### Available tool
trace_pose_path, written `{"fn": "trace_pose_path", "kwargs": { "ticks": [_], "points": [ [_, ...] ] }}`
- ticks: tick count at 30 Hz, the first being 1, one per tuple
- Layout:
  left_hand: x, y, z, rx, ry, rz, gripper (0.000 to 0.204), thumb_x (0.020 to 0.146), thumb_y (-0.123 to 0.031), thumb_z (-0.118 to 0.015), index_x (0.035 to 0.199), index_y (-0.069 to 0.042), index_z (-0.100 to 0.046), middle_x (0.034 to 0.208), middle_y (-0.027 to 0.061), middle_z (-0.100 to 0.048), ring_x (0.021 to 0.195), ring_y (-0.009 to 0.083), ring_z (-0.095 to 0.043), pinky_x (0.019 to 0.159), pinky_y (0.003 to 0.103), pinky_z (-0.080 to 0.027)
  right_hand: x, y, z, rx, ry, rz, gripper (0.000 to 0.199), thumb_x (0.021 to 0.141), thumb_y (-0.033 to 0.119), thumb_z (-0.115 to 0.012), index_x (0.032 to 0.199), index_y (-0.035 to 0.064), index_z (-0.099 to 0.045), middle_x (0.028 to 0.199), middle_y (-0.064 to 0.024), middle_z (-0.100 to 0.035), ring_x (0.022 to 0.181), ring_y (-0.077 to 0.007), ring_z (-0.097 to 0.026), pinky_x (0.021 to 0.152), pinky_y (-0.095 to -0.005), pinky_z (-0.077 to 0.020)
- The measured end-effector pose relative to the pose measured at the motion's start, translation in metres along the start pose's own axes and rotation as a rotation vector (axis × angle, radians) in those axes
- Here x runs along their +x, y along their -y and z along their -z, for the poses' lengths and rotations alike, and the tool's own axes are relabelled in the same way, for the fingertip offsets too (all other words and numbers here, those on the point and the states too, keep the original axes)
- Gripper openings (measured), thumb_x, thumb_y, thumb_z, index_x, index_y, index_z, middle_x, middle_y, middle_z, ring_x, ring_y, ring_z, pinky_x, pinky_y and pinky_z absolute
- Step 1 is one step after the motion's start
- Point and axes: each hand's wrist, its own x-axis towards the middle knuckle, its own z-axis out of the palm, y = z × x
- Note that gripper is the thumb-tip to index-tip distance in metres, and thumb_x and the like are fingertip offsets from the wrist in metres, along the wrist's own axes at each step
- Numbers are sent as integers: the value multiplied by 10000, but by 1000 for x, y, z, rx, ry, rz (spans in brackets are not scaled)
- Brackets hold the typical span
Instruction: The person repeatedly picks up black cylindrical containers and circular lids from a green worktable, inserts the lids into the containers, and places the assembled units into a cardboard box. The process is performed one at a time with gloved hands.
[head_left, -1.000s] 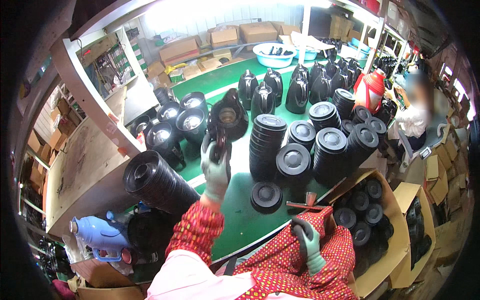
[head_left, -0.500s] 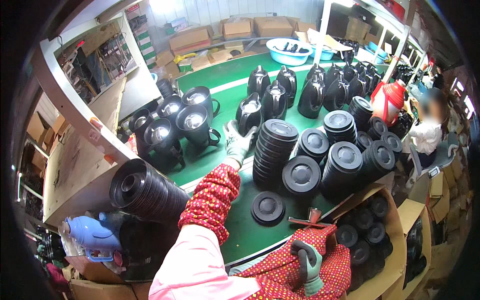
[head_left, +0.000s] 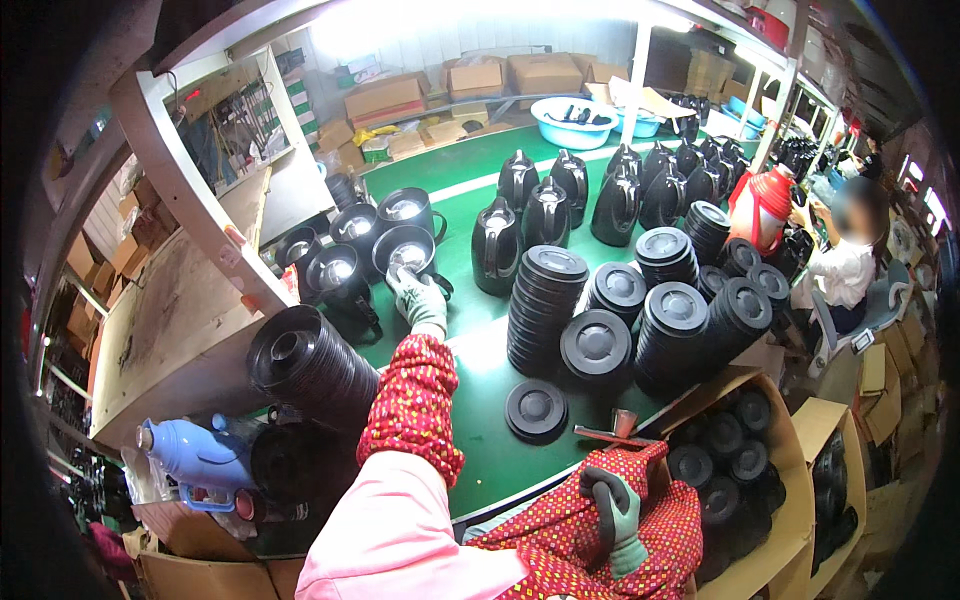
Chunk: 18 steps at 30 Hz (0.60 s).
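Observation:
My left hand, in a pale green glove, reaches forward to a black open-topped jug with a shiny inside. Its fingers are bent over the jug's near rim, beside the side handle. More open jugs of the same kind stand close around it. Lower right, my right hand is gloved too and held over the red patterned apron. Its fingers curl loosely inward, and nothing shows in them. To the right of my left hand stands a black lidded jug.
Several stacks of black round lids fill the green bench's right side; one short stack lies nearer me. A tilted stack of black parts and a blue jug are left. Boxed lids sit lower right. A person sits at the right.
My left hand has left the lidded jug and moved left to the open jug's rim. My right hand has stayed curled at the apron. The view has shifted slightly.

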Motion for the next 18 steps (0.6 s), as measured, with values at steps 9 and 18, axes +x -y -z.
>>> {"fn": "trace_pose_path", "kwargs": {
  "ticks": [9,18],
  "points": [
    [-118,-66,194,-260,336,-485,374,776,0,-772,1123,7,-635,1331,190,-614,1124,386,-667,970,445,-546,55,85,-35,-427,213,385,865,959,331,-803,1615,-34,-373,1619,-234,-441,1514,-310,-426,1208,-410,-397],
    [-186,-92,304,-528,825,-814,486,761,-5,-875,1206,-47,-684,1375,267,-655,1166,430,-730,947,429,-603,63,88,-67,234,255,-46,680,956,368,-821,1452,-15,-557,1326,-112,-690,1210,-176,-644,1046,-341,-521]
  ]
}}
